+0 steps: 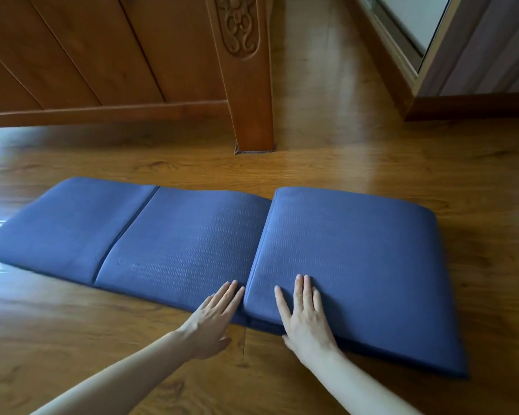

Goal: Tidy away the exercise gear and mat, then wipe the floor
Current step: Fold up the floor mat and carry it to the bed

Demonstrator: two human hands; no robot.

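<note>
A glossy wooden floor (357,163) filled the view, with a carved wooden bed frame (240,70) standing at the far side. On the floor lay a blue folding mat (174,235), its right-hand panels already stacked into a thick pile and two panels left flat to the left. The right hand (304,313) pressed flat on top of the stack, fingers straight and slightly spread. The left hand (215,313) lay flat at the crease beside the stack, fingers straight, gripping nothing. The folding step seemed partway done; next, probably, the stack needed turning over onto the flat panels, edges kept aligned.
</note>
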